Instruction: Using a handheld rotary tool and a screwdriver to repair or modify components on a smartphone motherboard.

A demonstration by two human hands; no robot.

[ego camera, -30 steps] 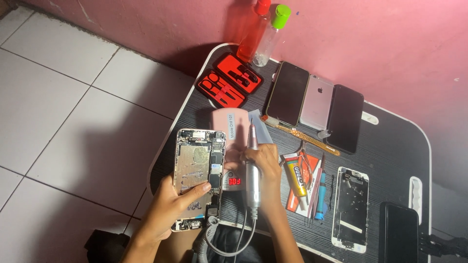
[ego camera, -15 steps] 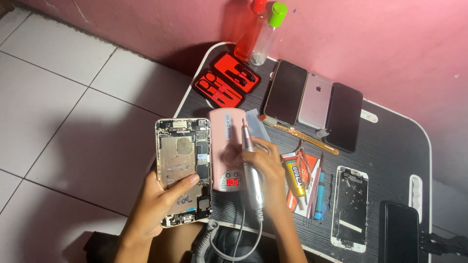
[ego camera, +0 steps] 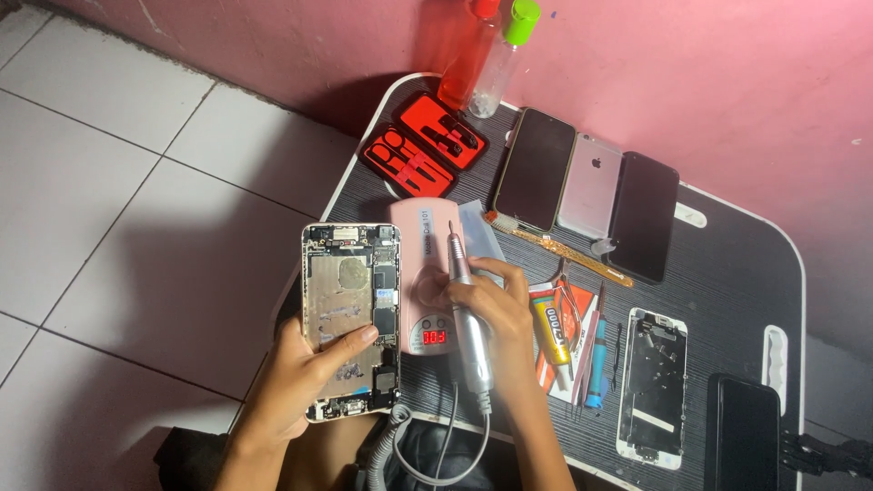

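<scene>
**Opened phone in one hand, drill pen in the other**

The left hand (ego camera: 296,382) is clamped on an opened phone body (ego camera: 351,318), metal inside with small dark parts, held at the left edge of the desk (ego camera: 727,264). The right hand (ego camera: 496,314) is closed around a grey drill handpiece (ego camera: 468,318), over a pink control box (ego camera: 427,273) with a small red display. Beside it lies a yellow glue tube (ego camera: 552,327); its label is too small to make out.

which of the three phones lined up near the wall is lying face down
The middle phone: it shows a silver back with a camera lens. The phone left of it and the phone right of it show dark screens.
</scene>
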